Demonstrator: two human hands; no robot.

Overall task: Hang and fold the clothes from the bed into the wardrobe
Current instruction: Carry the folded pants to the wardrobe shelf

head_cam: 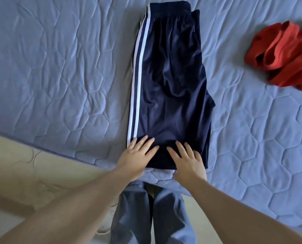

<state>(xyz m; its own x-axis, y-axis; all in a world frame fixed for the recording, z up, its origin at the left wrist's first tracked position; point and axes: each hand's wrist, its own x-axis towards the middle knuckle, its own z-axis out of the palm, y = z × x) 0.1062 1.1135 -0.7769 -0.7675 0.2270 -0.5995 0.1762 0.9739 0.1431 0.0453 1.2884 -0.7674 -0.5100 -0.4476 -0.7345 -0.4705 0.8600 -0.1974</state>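
Both hands, left hand and right hand, press flat, fingers spread, on navy trousers.

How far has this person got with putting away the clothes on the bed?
Early on. Done: the pants look folded in half lengthwise on the bed. In hand: the left hand and right hand press flat on their near end, likely smoothing or starting the next fold. Left: the red garment lies crumpled and untouched, and nothing shows as put away.
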